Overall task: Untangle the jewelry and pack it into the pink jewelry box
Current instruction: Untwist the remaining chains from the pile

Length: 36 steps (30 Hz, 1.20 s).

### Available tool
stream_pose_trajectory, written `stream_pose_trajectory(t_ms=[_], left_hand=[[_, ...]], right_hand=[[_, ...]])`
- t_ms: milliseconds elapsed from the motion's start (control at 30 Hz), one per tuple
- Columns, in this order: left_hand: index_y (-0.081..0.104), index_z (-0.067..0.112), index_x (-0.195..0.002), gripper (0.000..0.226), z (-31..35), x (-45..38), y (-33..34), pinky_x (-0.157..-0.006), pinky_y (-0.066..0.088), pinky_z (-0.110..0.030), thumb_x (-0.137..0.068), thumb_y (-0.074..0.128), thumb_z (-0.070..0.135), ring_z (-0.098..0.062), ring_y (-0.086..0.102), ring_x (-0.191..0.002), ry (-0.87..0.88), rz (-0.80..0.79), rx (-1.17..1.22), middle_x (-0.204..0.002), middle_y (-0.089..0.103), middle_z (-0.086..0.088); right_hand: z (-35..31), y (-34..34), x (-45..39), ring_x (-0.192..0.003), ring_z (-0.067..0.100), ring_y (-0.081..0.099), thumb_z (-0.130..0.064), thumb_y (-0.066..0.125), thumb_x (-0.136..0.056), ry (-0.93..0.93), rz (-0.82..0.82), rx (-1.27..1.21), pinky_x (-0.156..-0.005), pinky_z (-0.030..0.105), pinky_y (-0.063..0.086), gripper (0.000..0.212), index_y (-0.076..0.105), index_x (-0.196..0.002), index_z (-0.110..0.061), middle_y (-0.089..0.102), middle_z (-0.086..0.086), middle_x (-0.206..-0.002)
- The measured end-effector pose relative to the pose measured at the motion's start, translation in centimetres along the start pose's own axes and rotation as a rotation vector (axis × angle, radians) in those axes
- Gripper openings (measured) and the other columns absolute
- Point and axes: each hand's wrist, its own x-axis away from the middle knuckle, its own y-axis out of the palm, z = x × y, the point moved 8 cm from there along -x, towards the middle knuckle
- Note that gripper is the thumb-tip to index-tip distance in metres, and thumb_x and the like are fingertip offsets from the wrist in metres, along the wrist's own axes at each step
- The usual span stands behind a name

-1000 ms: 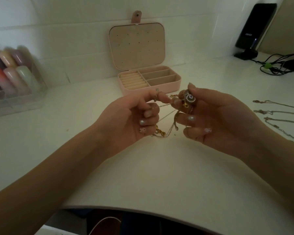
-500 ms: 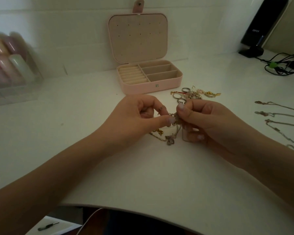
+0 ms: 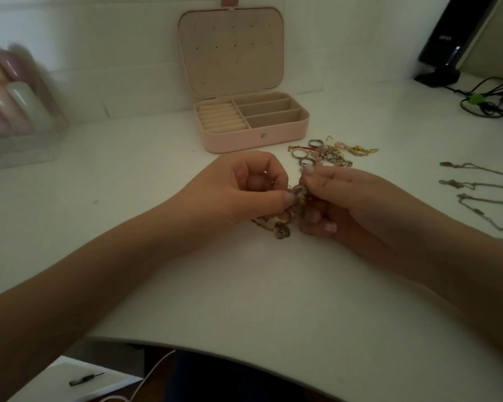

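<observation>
My left hand (image 3: 244, 190) and my right hand (image 3: 346, 201) meet at the middle of the white table, both pinching a tangled clump of chains and charms (image 3: 296, 197). Part of the tangle hangs down to the table below my fingers, ending in a small pendant (image 3: 282, 234). The pink jewelry box (image 3: 256, 139) stands open behind my hands, its ring rolls and three slots bare. A pile of rings and small gold pieces (image 3: 328, 153) lies just in front of the box's right corner.
Three thin chains (image 3: 476, 185) lie stretched out on the table at the right. A clear organiser with pastel bottles (image 3: 15, 111) stands at the far left. A black speaker (image 3: 450, 42) and cables (image 3: 491, 103) sit at the back right. The table's curved front edge (image 3: 244, 351) runs below my forearms.
My hands have come down from in front of the box to just above the table, uncovering the ring pile. My thumbs and fingers have closed tighter on the tangle.
</observation>
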Motion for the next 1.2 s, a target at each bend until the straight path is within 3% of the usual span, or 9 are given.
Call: stream_pose_trajectory(t_ms=[133,333,500,733,833,967,1067,1200], left_hand=[[0.057,0.014,-0.071,0.016,0.1,-0.02,-0.15,-0.06,0.049,-0.014,-0.066,0.068,0.004,-0.005,0.059,-0.058,0.015,0.039,-0.009,-0.063,0.064,0.006],[0.068,0.023,-0.08,0.022,-0.09,-0.02,-0.44,-0.061,0.049,-0.015,-0.065,0.064,0.006,-0.004,0.057,-0.059,-0.023,0.067,-0.067,-0.063,0.063,0.008],[0.071,0.028,-0.067,0.02,-0.01,0.1,-0.17,-0.062,0.048,-0.018,-0.068,0.062,0.011,-0.007,0.056,-0.061,-0.021,0.058,-0.136,-0.065,0.062,0.005],[0.064,0.023,-0.062,0.013,-0.11,-0.01,-0.72,-0.057,0.045,-0.016,-0.073,0.063,0.018,-0.007,0.057,-0.059,-0.025,0.122,0.055,-0.066,0.064,0.001],[0.061,0.019,-0.06,0.013,-0.01,-0.04,-0.64,-0.06,0.049,-0.018,-0.071,0.063,0.011,-0.009,0.062,-0.064,-0.006,0.12,0.145,-0.074,0.069,-0.003],[0.047,0.01,-0.06,0.022,0.09,0.1,-0.33,-0.06,0.054,-0.018,-0.068,0.063,-0.003,-0.012,0.066,-0.059,-0.007,0.113,0.324,-0.067,0.068,-0.007],[0.05,0.012,-0.058,0.031,-0.01,0.19,-0.42,-0.059,0.053,-0.018,-0.065,0.075,-0.006,-0.011,0.063,-0.056,-0.028,0.126,0.322,-0.064,0.066,-0.006],[0.057,0.021,-0.053,0.028,0.04,0.14,-0.72,-0.06,0.052,-0.018,-0.065,0.07,0.0,-0.011,0.063,-0.058,-0.007,0.131,0.269,-0.067,0.067,-0.007]], right_hand=[[0.02,0.26,-0.01,-0.05,0.009,0.044,-0.028,0.057,-0.074,0.032,-0.031,-0.106,-0.042,0.019,0.032,0.025,0.051,-0.082,-0.005,0.047,0.009,-0.072],[0.07,-0.09,0.01,-0.05,0.011,0.044,-0.027,0.055,-0.082,0.012,0.009,-0.124,-0.042,0.02,0.031,0.022,0.051,-0.089,-0.007,0.046,0.004,-0.067],[-0.03,-0.48,0.03,-0.049,0.011,0.044,-0.029,0.054,-0.085,-0.032,0.073,-0.07,-0.039,0.018,0.034,0.022,0.046,-0.083,-0.008,0.045,0.003,-0.064],[-0.24,0.13,0.19,-0.05,0.011,0.043,-0.032,0.054,-0.077,-0.038,0.032,-0.06,-0.039,0.017,0.032,0.025,0.05,-0.084,-0.008,0.047,0.004,-0.068],[-0.3,0.21,0.24,-0.05,0.01,0.043,-0.031,0.053,-0.079,-0.047,0.023,-0.088,-0.041,0.017,0.029,0.026,0.054,-0.092,-0.008,0.048,0.008,-0.077],[-0.36,0.21,0.19,-0.049,0.008,0.043,-0.031,0.053,-0.08,-0.087,0.022,-0.06,-0.041,0.016,0.031,0.026,0.051,-0.092,-0.008,0.046,0.009,-0.076],[-0.48,0.21,0.3,-0.051,0.01,0.045,-0.029,0.058,-0.076,-0.109,0.016,-0.038,-0.042,0.017,0.036,0.025,0.049,-0.084,-0.007,0.048,0.005,-0.069],[-0.73,0.24,0.54,-0.053,0.011,0.053,-0.024,0.063,-0.07,-0.131,0.025,-0.022,-0.047,0.018,0.044,0.021,0.053,-0.078,-0.007,0.055,0.005,-0.067]])
